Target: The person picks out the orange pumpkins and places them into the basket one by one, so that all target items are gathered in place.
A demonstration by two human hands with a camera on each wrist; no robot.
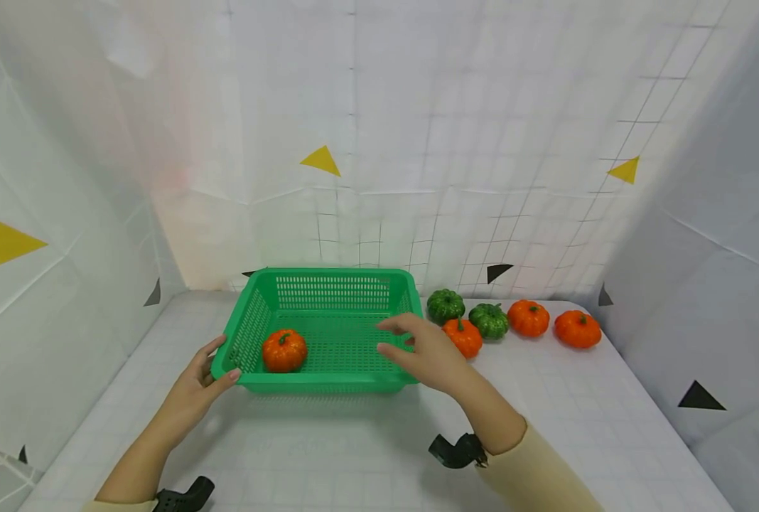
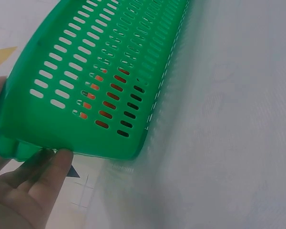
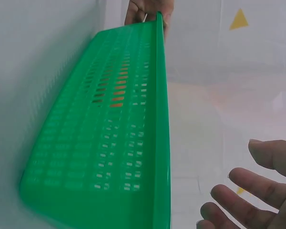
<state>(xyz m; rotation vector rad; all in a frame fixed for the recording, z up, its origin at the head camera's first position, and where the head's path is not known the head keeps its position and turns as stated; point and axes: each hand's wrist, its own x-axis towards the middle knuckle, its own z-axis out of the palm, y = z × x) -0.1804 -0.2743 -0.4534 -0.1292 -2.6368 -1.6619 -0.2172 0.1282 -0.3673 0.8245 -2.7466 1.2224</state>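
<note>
A green plastic basket point(image 1: 328, 380) with slotted walls stands on the table. Inside it, toward the left, sits one small orange pumpkin point(image 1: 284, 351). My left hand point(image 1: 190, 391) grips the basket's front left corner, thumb over the rim and fingers along the outer side. Over the basket's right end hovers my right hand point(image 1: 432, 355), fingers spread and thumb apart, holding nothing. In the right wrist view its fingers point(image 3: 250, 186) are loosely bent beside the rim. Through the slots in the left wrist view, parts of the orange pumpkin point(image 2: 117, 88) show.
Right of the basket are two green pumpkins point(image 1: 445, 306) point(image 1: 489, 321) and three orange pumpkins point(image 1: 463, 338) point(image 1: 529, 318) point(image 1: 578, 329). The nearest orange one is partly behind my right hand. White sheeting point(image 1: 379, 128) walls the white table point(image 1: 328, 455) at the back and sides.
</note>
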